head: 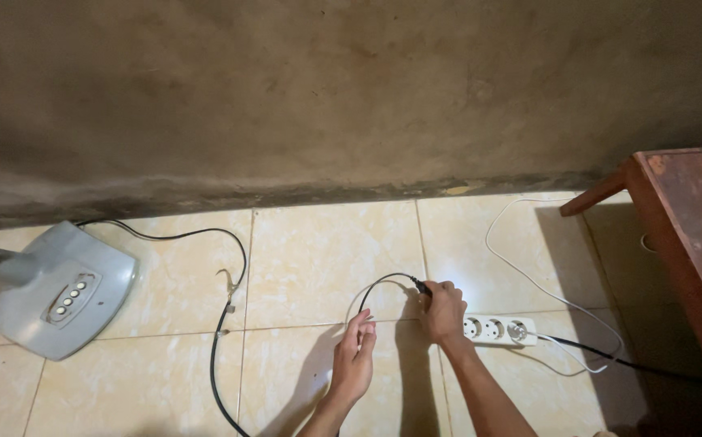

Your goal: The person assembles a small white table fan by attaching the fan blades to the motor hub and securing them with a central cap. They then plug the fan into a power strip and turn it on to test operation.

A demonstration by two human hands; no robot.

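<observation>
Two hands working low over the tiled floor (310, 259). Left hand (354, 356) is hovering nearest, fingers straight and together, tips just touching the black cable (220, 348) where it is looping past. Right hand (443, 311) is sitting just beyond, closed around the black plug (422, 286) at the left end of the white power strip (503, 330), covering that end socket; can't tell if the plug is seated. Black cable is arcing up from the plug, then running left and down across the tiles, another stretch leading to the grey fan base (59, 290) at far left. White cord (529, 279) is trailing right from the strip, near the wooden table (691, 235). Rough brown wall (326, 97) is standing behind.
</observation>
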